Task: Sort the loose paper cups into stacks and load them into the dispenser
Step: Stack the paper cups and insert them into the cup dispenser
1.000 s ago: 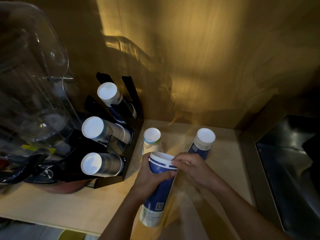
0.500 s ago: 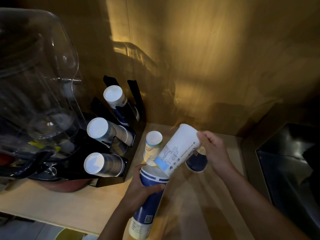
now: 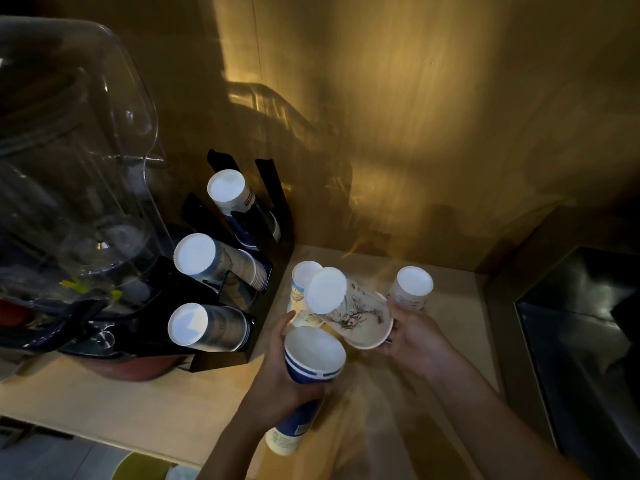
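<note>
My left hand (image 3: 277,375) grips a tall stack of blue paper cups (image 3: 308,368), its open mouth facing up. My right hand (image 3: 412,337) holds a white cup with a dark drawing (image 3: 349,310) by its rim, its base tilted up and to the left, just above and right of the blue stack. Behind them an upside-down cup stack (image 3: 302,284) stands on the counter, partly hidden. Another upside-down stack (image 3: 412,287) stands to the right. The black dispenser (image 3: 242,348) at left holds three cup stacks in slanted slots.
A large clear plastic container (image 3: 79,168) stands left of the dispenser. A wooden wall rises behind the wooden counter (image 3: 121,407). A dark steel sink (image 3: 581,341) lies at the right, past a raised ledge.
My right hand has drawn the white cup back toward me, its base now pointing up and left. The upside-down stack at the right shows in full again. The blue stack stays in my left hand.
</note>
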Motion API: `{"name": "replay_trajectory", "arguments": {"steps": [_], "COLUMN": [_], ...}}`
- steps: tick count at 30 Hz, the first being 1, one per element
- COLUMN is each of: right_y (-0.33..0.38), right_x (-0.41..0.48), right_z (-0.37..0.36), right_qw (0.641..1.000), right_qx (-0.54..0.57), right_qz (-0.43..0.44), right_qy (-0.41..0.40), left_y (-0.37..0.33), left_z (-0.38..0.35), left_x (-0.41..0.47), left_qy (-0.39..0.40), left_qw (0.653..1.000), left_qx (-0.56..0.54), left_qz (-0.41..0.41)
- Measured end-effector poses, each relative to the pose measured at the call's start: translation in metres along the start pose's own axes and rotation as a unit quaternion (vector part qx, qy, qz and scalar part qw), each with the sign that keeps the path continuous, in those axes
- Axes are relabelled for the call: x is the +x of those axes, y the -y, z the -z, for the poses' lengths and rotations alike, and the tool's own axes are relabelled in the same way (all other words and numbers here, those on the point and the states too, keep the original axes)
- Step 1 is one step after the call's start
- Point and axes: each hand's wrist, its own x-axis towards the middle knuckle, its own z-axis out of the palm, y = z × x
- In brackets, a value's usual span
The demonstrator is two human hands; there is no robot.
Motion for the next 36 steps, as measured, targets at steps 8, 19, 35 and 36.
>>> {"name": "replay_trajectory", "arguments": {"steps": [8,19,35,36], "right_y": [0.003,-0.015,0.002,-0.004], "right_x": [-0.003,0.004,0.078,0.084], "right_z": [0.002,-0.006,-0.077,-0.076], "right_qw": [0.951,0.566,0.856,0.863], "right_qx": [-0.276,-0.716,-0.400,-0.402], "right_qz": [0.124,0.364,0.324,0.298], "right_qy": [0.056,0.184,0.046,0.061], "left_y": [-0.010,-0.007,-0.007,-0.007], "left_z": [0.003,-0.010,0.020,0.020], "left_x": [0.005,0.001,-0.022,-0.023], "left_qy": [0.067,0.022,-0.103,-0.104], "left_qw": [0.995,0.998,0.988,0.988], "left_qx": [0.070,0.046,-0.030,-0.037], "left_qz": [-0.027,0.035,0.109,0.110]}}
